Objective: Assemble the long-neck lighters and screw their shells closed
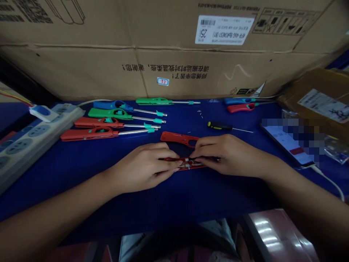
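Observation:
Between my two hands lies an opened red lighter body (188, 164), its small metal parts showing inside. My left hand (147, 165) pinches its left end with the fingertips. At its right part, the fingers of my right hand (229, 154) are closed on the same body; some small parts there are hidden under them. Just behind, a separate red lighter shell half (177, 138) rests on the blue table, its right end partly covered by my right hand. A black and yellow screwdriver (219, 126) lies beyond my right hand.
Several long-nosed lighters (92, 133) lie at the left. A green lighter (154, 101) and two more lighters (240, 107) lie along the cardboard wall (174, 58). A power strip (32, 134) stands at far left, a charging phone (289, 143) and brown package (321, 98) at right.

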The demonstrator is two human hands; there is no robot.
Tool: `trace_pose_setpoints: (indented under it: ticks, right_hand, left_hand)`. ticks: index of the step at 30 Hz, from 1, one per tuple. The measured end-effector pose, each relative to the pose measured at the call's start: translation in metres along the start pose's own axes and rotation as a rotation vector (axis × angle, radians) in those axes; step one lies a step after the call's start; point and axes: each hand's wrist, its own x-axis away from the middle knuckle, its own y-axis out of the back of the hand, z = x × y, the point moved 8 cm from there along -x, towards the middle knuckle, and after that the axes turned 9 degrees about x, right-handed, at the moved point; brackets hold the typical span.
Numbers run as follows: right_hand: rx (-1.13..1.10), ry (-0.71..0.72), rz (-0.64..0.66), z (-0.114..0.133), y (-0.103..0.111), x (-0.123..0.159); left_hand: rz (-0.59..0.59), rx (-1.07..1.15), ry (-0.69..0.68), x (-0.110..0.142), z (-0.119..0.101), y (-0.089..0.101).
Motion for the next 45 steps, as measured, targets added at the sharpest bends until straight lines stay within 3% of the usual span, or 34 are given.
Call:
trace_pose_setpoints:
  ticks: [12, 27, 31, 37, 45]
  right_hand:
    - [0.128, 0.015, 0.043, 0.002, -0.002, 0.001]
    - [0.454, 0.105, 0.089, 0.016, -0.016, 0.000]
    - [0.309, 0.063, 0.092, 0.014, -0.010, 0.002]
    - [0.079, -0.121, -0.192, -0.011, 0.013, 0.001]
    - [-0.074, -0.163, -0.081, -0.023, -0.010, -0.009]
  left_hand:
    - [-0.001, 0.023, 0.018, 0.001, 0.001, 0.000]
    - [-0.009, 0.056, 0.012, -0.001, -0.002, -0.001]
    - [-0.004, 0.010, 0.019, -0.002, -0.003, 0.001]
    - [0.005, -0.102, -0.024, -0.001, -0.006, 0.003]
    - [-0.008, -0.124, -0.015, -0.001, -0.006, 0.004]
